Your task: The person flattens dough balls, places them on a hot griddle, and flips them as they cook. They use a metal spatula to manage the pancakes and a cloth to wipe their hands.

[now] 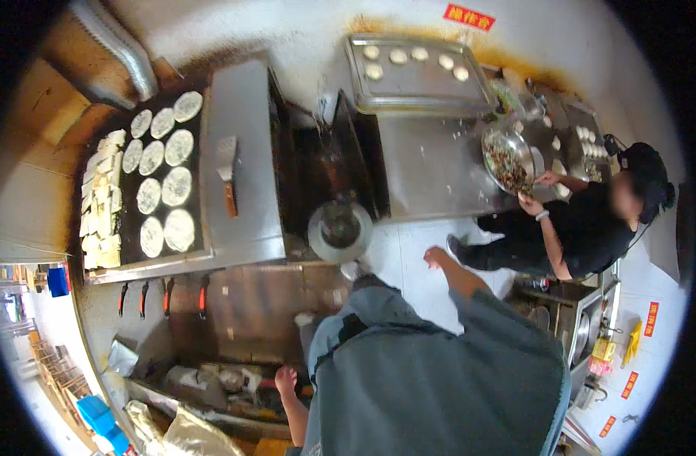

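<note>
My left hand [286,379] hangs low beside my body, over a bin-like trough of mixed items; its fingers are curled and I see nothing in them. My right hand [434,257] is held out above the pale floor, touching nothing, its fingers loosely bent. Up and to the left, round flatbreads [177,186] lie in rows on a dark griddle [130,228], beside a heap of pale cut strips [101,199]. A metal spatula with a wooden handle [230,198] rests on the steel ledge [250,114] at the griddle's side.
A round vessel [340,232] stands between griddle and steel worktable [433,171]. A tray [422,94] holds dough pieces. At the right, a co-worker [576,228] in black has both hands at a steel bowl [504,159] of chopped filling. Orange-and-black handles [202,297] hang below the griddle.
</note>
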Demonstrator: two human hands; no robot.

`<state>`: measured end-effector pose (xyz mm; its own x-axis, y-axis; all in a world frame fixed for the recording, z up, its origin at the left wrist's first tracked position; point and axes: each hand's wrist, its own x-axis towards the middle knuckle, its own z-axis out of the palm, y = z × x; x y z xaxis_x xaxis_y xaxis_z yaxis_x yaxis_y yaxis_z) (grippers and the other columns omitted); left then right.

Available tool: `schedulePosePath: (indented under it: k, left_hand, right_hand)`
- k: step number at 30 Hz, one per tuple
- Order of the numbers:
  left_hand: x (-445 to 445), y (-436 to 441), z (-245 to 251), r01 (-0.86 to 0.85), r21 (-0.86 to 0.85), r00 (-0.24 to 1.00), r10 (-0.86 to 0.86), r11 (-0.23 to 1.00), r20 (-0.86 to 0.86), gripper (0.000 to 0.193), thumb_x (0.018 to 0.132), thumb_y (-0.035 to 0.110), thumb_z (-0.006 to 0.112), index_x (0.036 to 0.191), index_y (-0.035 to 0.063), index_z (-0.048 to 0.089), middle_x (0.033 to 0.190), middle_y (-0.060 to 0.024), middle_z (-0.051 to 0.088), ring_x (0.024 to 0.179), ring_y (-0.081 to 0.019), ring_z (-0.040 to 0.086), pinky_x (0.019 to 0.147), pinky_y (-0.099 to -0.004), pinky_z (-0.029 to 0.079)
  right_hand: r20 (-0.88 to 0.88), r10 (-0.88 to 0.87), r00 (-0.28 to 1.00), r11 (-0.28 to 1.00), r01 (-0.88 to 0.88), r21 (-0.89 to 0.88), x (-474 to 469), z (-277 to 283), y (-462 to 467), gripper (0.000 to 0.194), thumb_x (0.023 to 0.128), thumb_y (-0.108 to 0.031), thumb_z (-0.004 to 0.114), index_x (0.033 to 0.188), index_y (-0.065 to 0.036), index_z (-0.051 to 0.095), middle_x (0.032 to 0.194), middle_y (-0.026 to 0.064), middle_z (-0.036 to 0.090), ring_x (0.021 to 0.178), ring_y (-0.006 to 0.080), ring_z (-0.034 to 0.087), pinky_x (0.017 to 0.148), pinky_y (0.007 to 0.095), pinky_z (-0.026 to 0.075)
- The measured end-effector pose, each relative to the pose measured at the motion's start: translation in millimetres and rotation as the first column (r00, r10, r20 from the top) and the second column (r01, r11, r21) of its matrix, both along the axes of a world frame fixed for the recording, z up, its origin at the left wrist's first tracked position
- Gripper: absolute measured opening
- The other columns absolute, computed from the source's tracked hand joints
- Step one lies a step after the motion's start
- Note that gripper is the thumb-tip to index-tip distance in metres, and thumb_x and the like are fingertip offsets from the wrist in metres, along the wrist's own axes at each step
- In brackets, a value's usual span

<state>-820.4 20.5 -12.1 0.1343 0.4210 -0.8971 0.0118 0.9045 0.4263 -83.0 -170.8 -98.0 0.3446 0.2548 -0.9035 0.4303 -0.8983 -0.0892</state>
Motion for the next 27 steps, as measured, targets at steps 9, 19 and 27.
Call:
schedulePosePath:
  k: [9,19,27]
  left_hand:
    - [89,26,67,0.363,0.183,0.799,-0.204,0.913,-0.566,0.023,0.096,0.024,0.054,0.105,0.0039,0.063,0.081,-0.0012,0.064,0.065,-0.0108,0.059,0.05,-0.0259,0.042]
    - [135,-8,14,0.245,0.467,0.948,-0.11,0.85,-0.299,0.031,0.095,0.021,0.061,0.116,-0.0011,0.061,0.093,-0.0048,0.066,0.073,-0.0112,0.06,0.058,-0.0276,0.046]
    - [130,-195,-38,-0.133,-0.275,0.975,0.076,0.952,-0.21,0.02,0.092,0.025,0.063,0.091,0.005,0.06,0.071,-0.0082,0.062,0.053,-0.0183,0.058,0.043,-0.0289,0.042]
  right_hand:
    - [0.097,-0.072,0.993,0.846,0.01,0.533,32,6,63,0.019,0.069,-0.024,0.069,0.077,-0.007,0.067,0.09,0.0131,0.069,0.09,0.0319,0.066,0.078,0.0446,0.054]
    - [0.128,0.381,0.916,0.755,-0.388,0.529,59,-7,-21,0.018,0.084,-0.02,0.054,0.073,-0.009,0.064,0.073,0.0065,0.07,0.056,0.0215,0.064,0.051,0.0371,0.052]
    - [0.361,0.541,0.76,0.599,-0.649,0.469,82,87,-121,0.017,0.074,-0.023,0.063,0.073,-0.008,0.069,0.065,0.0103,0.068,0.062,0.0272,0.066,0.062,0.0433,0.053]
